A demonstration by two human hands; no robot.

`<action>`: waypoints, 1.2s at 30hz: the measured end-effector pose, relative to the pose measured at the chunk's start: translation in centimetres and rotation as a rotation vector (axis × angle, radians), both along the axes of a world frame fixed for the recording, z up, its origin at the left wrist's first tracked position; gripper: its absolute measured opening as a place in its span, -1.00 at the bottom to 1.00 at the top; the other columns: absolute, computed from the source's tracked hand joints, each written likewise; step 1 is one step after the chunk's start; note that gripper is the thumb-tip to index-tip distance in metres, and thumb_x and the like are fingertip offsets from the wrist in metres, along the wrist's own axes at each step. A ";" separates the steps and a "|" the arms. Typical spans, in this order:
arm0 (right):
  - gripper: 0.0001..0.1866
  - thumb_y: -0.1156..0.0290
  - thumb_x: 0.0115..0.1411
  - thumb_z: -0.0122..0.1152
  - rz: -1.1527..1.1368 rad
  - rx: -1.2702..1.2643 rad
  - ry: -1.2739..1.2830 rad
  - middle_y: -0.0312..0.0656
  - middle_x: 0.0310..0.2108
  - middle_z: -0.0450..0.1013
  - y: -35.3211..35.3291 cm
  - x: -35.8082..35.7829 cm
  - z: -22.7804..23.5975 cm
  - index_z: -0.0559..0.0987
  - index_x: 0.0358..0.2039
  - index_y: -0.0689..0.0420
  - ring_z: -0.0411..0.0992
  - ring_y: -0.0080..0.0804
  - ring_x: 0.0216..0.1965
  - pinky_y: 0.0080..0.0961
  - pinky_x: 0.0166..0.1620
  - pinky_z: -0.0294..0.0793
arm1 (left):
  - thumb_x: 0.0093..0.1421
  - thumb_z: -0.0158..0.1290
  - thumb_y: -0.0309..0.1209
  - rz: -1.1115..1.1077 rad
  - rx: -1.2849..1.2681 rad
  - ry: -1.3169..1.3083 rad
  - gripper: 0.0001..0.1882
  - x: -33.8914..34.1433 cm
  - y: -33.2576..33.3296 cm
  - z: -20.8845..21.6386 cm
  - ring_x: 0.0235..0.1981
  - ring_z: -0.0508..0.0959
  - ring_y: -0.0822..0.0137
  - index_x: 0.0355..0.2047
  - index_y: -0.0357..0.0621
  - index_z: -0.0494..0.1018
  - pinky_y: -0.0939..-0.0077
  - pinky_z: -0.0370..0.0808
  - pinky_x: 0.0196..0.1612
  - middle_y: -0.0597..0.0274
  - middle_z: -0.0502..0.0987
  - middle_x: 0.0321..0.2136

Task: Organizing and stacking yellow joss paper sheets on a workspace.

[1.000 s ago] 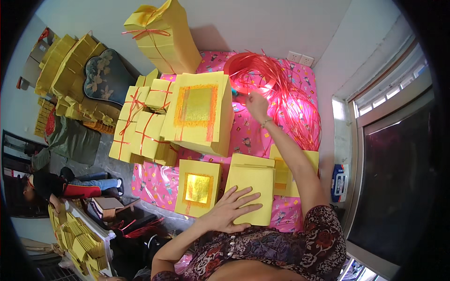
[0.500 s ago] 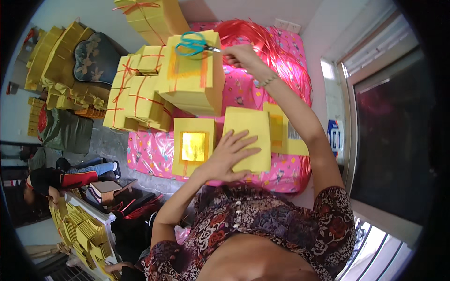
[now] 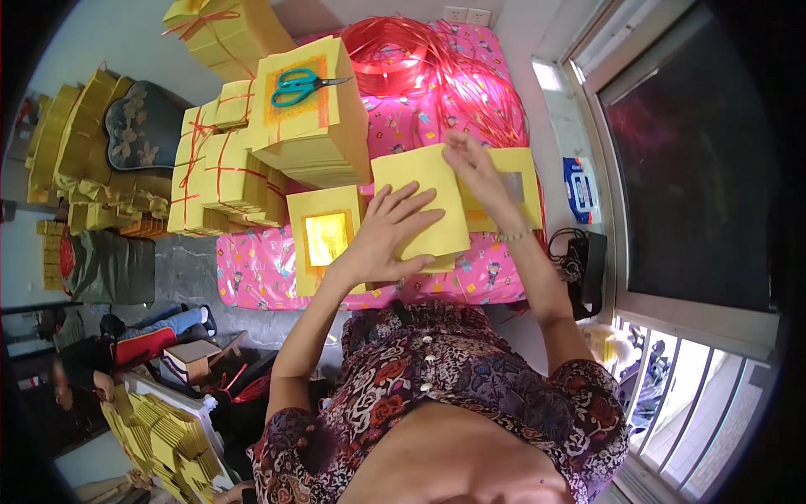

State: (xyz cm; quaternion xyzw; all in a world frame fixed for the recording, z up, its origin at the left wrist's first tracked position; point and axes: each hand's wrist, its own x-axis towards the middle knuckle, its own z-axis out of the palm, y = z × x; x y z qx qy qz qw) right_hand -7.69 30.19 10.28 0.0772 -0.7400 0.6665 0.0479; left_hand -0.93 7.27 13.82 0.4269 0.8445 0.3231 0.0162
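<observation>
A stack of plain yellow paper (image 3: 420,181) lies on the pink patterned cover in front of me. My left hand (image 3: 388,233) rests flat on its left side, fingers spread. At the stack's upper right edge is my right hand (image 3: 478,172), its fingers loosely extended and holding nothing. Left of the stack lies yellow paper with a shiny gold square (image 3: 326,239). Yellow sheets with a silver patch (image 3: 514,186) lie partly behind my right hand. Teal-handled scissors (image 3: 298,86) rest atop a tall yellow paper stack (image 3: 336,147).
Bundles tied with red ribbon (image 3: 243,172) stand at the left. A heap of red plastic strips (image 3: 403,59) covers the far side of the pink cover (image 3: 495,281). A window (image 3: 688,160) is at the right. At lower left, another person (image 3: 92,353) is beside a table of yellow paper.
My right hand has let go of the scissors on the tall stack and come down to the paper stack's right edge. My left hand stays on the paper. The view has shifted.
</observation>
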 end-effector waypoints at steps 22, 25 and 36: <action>-0.26 -0.07 0.43 -0.24 0.195 -0.409 -0.304 -0.14 0.39 0.01 -1.2 4.2 -2.0 -0.02 0.41 0.17 -0.03 -0.40 0.38 -0.41 0.37 0.00 | 0.22 0.07 -0.45 0.377 0.933 -0.887 -0.01 -1.3 2.3 -3.7 0.38 0.04 0.21 0.44 -0.01 -0.37 0.33 0.08 0.35 0.05 -0.13 0.42; -0.23 -0.15 0.42 -0.35 0.249 -0.569 -0.270 -0.19 0.44 -0.12 -1.6 4.7 -2.1 -0.10 0.43 0.11 -0.19 -0.40 0.43 -0.37 0.41 -0.14 | 0.22 0.07 -0.41 0.411 0.938 -0.926 -0.02 -1.6 1.7 -4.8 0.38 0.05 0.18 0.45 0.03 -0.35 0.32 0.11 0.34 0.04 -0.09 0.41; -0.32 -0.10 0.44 -0.34 0.204 -0.733 -0.253 -0.22 0.25 0.22 -3.2 5.4 -4.6 -0.01 0.43 0.00 0.24 -0.47 0.18 -0.48 0.19 0.30 | 0.16 0.07 -0.36 0.424 1.079 -1.060 -0.05 -1.7 2.4 -5.0 0.31 0.20 0.12 0.45 0.05 -0.23 0.28 0.23 0.29 0.02 0.09 0.34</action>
